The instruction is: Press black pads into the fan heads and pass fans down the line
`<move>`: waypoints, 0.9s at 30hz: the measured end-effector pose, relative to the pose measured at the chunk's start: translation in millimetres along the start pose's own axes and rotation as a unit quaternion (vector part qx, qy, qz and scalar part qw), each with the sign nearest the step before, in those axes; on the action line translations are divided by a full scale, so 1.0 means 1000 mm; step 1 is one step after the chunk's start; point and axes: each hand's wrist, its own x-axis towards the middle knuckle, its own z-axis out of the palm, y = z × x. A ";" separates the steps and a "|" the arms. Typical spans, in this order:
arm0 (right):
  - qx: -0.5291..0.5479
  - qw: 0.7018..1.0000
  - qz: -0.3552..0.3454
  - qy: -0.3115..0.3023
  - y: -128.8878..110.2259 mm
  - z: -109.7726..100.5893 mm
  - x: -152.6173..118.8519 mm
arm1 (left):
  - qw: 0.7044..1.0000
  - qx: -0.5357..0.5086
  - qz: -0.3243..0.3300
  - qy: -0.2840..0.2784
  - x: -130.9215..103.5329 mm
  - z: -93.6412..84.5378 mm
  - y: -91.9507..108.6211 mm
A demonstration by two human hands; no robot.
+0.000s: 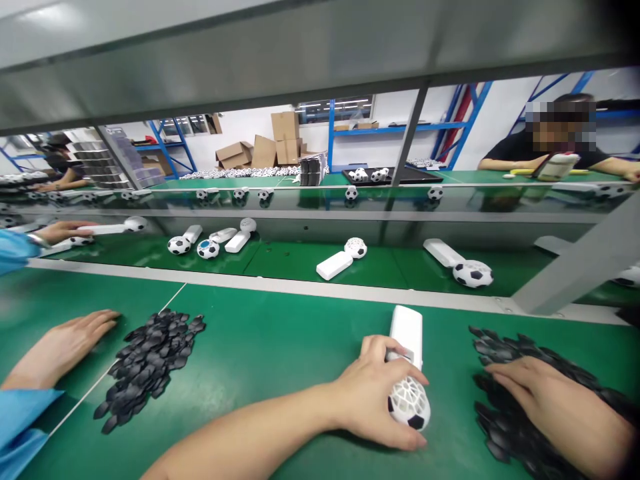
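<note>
At the near left, a co-worker's hand lies flat on the green table, just beside a pile of black pieces. Behind it, on the left of the green belt, another hand with a blue sleeve touches a white handle with a ball end. To the right, more balls with white handles lie along the belt. Far behind are cardboard boxes; some have open flaps, but their inside cannot be seen. Right of them, a shallow black tray contains several small black-and-white balls. At the near middle, the left hand holds a ball with an open white lattice, its thumb and fingers spread around it; the white handle of this ball points away, to the far side. At the near right, the right hand reaches into a second black pile, fingers close together; I cannot tell if it grips a piece. At the far right, a person leans at a table, near a bottle.
</note>
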 end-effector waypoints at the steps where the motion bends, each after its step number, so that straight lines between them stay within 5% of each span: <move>1: -0.004 1.000 0.004 -0.011 -0.002 0.000 0.000 | 1.000 -0.002 0.004 -0.011 0.000 -0.001 0.000; 4: -0.014 0.998 0.020 -0.063 -0.001 0.001 -0.002 | 0.999 -0.002 0.029 -0.037 0.002 -0.003 0.000; 10: -0.047 0.996 0.025 -0.068 0.006 0.001 -0.011 | 0.999 -0.004 0.027 -0.033 0.001 -0.005 0.001; 20: -0.010 0.994 0.064 -0.091 -0.032 -0.021 -0.001 | 0.999 -0.008 0.032 -0.033 0.002 -0.007 0.004; 27: 0.010 0.997 -0.011 -0.075 -0.053 -0.012 0.001 | 0.999 -0.022 0.017 -0.033 0.002 -0.006 0.006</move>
